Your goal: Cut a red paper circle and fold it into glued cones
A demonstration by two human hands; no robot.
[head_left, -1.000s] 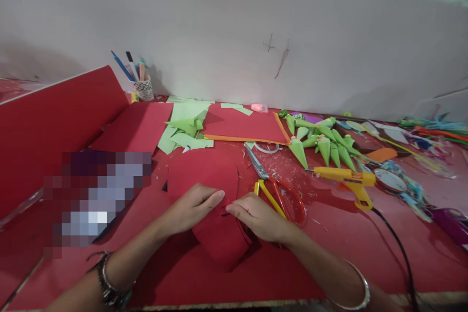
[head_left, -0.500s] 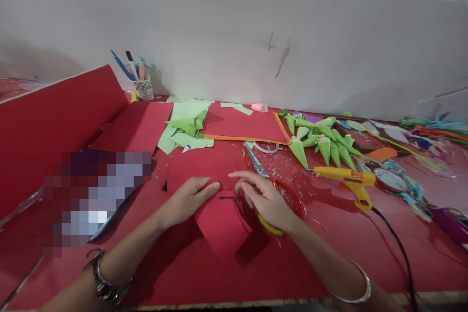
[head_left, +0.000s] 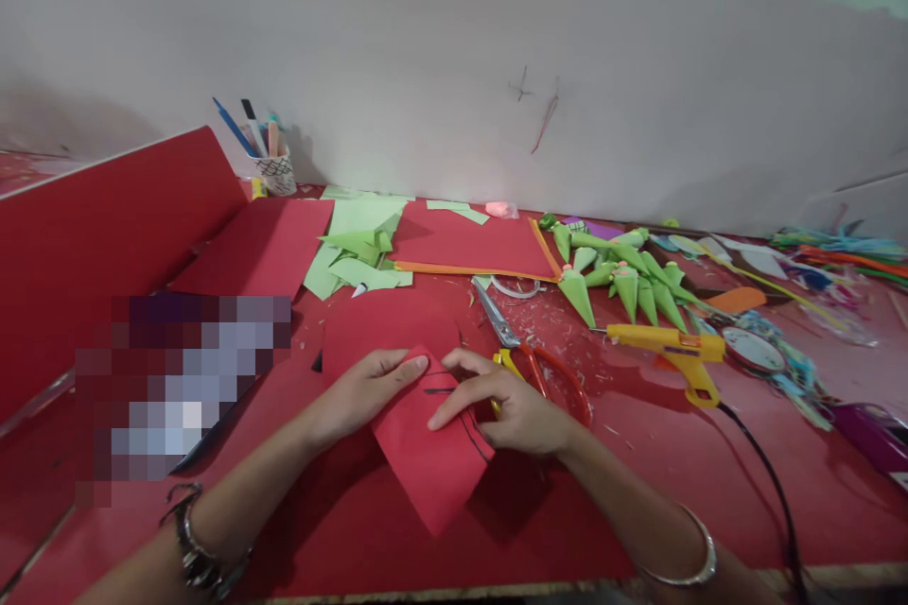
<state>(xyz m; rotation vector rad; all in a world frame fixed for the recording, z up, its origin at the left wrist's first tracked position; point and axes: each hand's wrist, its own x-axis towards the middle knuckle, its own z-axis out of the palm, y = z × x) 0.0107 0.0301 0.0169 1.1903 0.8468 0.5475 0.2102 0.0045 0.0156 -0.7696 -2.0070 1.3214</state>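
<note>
A red paper heart (head_left: 432, 482) is held tilted in front of me, with thin black strips (head_left: 477, 440) along its right part. My left hand (head_left: 369, 389) grips its left side, the thumb on top and the other fingers mostly hidden. At the right edge, my right hand (head_left: 515, 406) is closed around the paper, one finger laid across the face beside a short black strip (head_left: 438, 390); its thumb is hidden. Scissors with red handles (head_left: 560, 383) lie just past the right hand, near a yellow handle (head_left: 505, 364).
A yellow glue gun (head_left: 663, 345) with a black cord lies right, beside several green paper cones (head_left: 624, 288). Green paper scraps (head_left: 355, 250) and an orange-edged red sheet (head_left: 468, 241) lie behind. A pen cup (head_left: 276, 172) stands back left; red board (head_left: 120, 246) rises at left.
My right hand has shifted its fingers: the finger that pointed at the top has bent, and another now reaches down across the paper. The heart's lower tip has come slightly toward me.
</note>
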